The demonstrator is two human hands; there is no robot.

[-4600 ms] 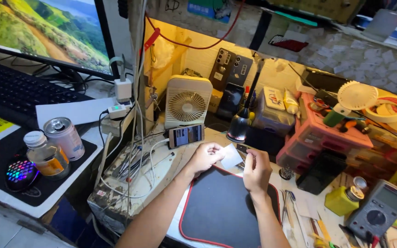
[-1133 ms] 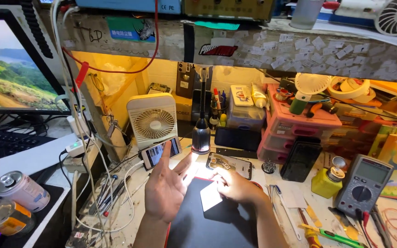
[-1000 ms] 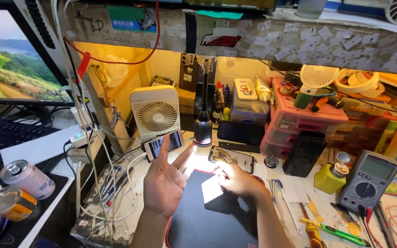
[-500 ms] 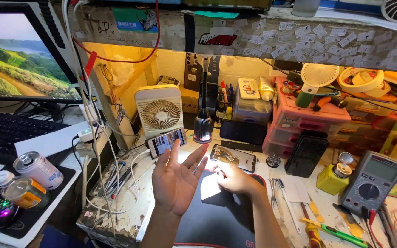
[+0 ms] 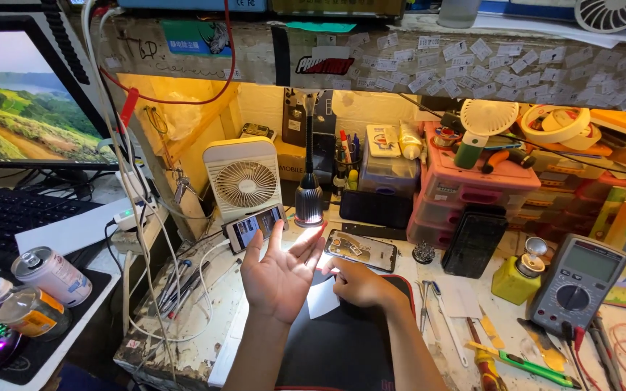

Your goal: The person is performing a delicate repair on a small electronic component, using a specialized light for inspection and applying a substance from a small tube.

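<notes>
Left hand (image 5: 278,279) lifted, fingers spread; right hand (image 5: 360,284) pinching one opened phone (image 5: 361,250).

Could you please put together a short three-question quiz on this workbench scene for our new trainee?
1. True or false: the left hand is raised, palm up and empty.
2. What does the right hand reach toward? A) the multimeter B) the opened phone lying flat on the bench C) the drink can
3. Fill in: the lit phone leans in front of the small white ____.

Key: 1 true. 2 B; its fingertips lie just before the phone, contact unclear. 3 fan.
</notes>
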